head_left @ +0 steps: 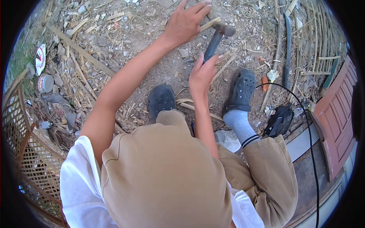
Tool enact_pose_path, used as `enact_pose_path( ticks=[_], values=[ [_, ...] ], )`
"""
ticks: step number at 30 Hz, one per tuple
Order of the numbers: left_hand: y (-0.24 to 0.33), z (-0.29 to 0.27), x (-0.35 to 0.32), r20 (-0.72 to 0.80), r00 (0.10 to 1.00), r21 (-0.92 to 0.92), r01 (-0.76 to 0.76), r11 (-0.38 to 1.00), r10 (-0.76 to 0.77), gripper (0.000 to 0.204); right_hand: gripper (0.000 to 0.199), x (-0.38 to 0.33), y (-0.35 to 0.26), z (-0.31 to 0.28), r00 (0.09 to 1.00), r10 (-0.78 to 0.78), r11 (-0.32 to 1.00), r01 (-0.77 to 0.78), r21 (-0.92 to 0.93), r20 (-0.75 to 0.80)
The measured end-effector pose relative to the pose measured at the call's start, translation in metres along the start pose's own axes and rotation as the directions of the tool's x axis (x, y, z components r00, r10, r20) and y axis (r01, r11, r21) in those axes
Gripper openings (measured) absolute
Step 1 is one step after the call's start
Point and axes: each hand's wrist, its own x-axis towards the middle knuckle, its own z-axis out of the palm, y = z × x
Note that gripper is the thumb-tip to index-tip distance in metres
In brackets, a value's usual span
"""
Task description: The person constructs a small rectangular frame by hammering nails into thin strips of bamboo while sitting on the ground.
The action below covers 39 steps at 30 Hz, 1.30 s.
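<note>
A: Who holds what, and where?

B: A person works low over stony ground (164,71) strewn with wood scraps, with a hammer (214,45) at 1 o'clock in the view. The right grip (203,74) is clamped around the lower handle, the tool's head pointing up toward 1 o'clock.

A: And the left grip (186,23)?

B: At 12 o'clock, its fingers reaching toward 1 o'clock. A pale wood strip (210,24) runs between it and the hammer's head, which lies just beside the strip's far end. Whether those fingers are together on the strip or apart from it, I cannot tell.

A: The step in hand?

B: Hammer work at the strip, by my reading: the left side seemingly there to steady, the right to strike.

A: What does the next move call for?

B: A settled strip, a measured swing from the right wrist, and left fingertips kept clear of the nearby hammer head.

A: The surroundings?

B: A dark clog (243,89) stands at 2 o'clock, a round tin (46,83) between 9 and 10, and a reddish-brown panel (338,117) at 3.
</note>
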Motion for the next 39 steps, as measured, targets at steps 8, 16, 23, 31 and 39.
enact_pose_path(
  ticks=[8,16,23,31,39],
  values=[
    [-0.008,0.005,-0.004,-0.032,0.999,0.023,-0.015,1.000,0.015,0.042,0.021,0.007,-0.024,-0.009,0.983,0.127,0.975,-0.099,0.197,-0.133],
    [-0.007,0.006,-0.005,-0.013,1.000,0.056,-0.019,0.998,0.020,0.041,0.021,0.007,-0.005,-0.010,0.988,0.146,0.986,-0.142,0.084,-0.044],
    [-0.004,0.000,-0.002,-0.017,1.000,-0.012,-0.004,1.000,0.004,0.043,0.022,0.006,-0.005,-0.012,0.995,0.027,0.999,-0.030,-0.028,-0.097],
    [-0.008,0.004,-0.005,-0.003,1.000,0.072,-0.022,0.997,0.022,0.043,0.020,0.015,-0.035,-0.029,0.996,0.011,0.996,-0.003,0.095,-0.086],
    [-0.002,0.002,-0.007,-0.049,0.998,0.059,-0.047,0.997,0.050,0.045,0.021,0.010,-0.013,-0.026,0.996,-0.031,0.978,0.048,-0.205,0.082]
  ],
)
